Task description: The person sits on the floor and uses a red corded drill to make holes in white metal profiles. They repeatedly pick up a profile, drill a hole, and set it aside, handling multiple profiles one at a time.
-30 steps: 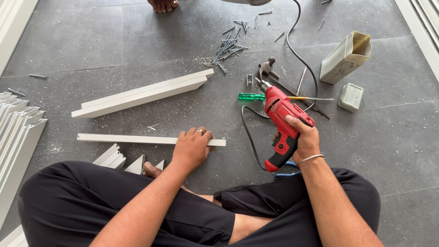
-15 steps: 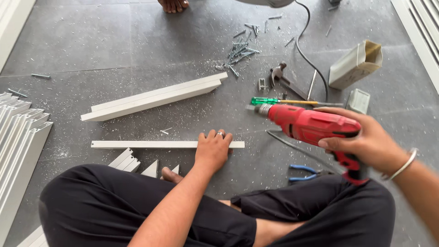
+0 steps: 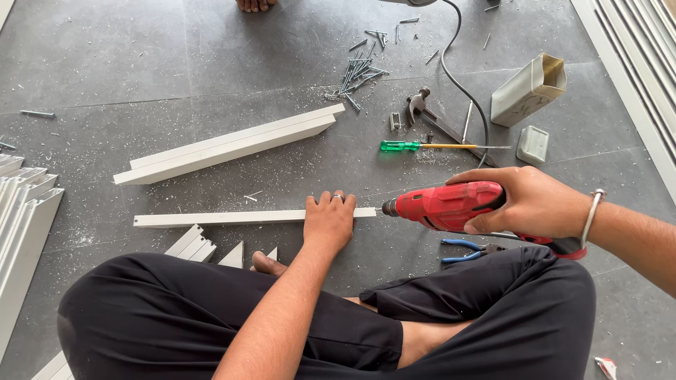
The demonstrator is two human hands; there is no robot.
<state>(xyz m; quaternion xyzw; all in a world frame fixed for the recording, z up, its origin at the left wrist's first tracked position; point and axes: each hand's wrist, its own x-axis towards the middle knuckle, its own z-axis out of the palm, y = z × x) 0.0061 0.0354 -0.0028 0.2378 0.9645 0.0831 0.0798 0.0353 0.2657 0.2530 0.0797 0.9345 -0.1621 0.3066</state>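
Observation:
I sit cross-legged on a grey tiled floor. My left hand (image 3: 329,222) lies flat on a long white profile strip (image 3: 218,219), pressing it down near its right end. My right hand (image 3: 524,202) grips a red power drill (image 3: 451,206) held level, its nose pointing left at the strip's right end. The drill's chuck meets the end of the strip just right of my left fingers.
A thicker white profile (image 3: 229,144) lies further out. Loose screws (image 3: 359,70), a green-handled screwdriver (image 3: 415,146), a hammer (image 3: 421,109), blue pliers (image 3: 465,251), a cream box (image 3: 528,89) and small block (image 3: 533,144) lie around. White profiles (image 3: 21,218) stack at left. Another person's foot (image 3: 253,4) shows at the top.
My right hand has swung the drill from upright to level and brought its nose leftward to the strip's right end. My left hand stays pressed on the strip.

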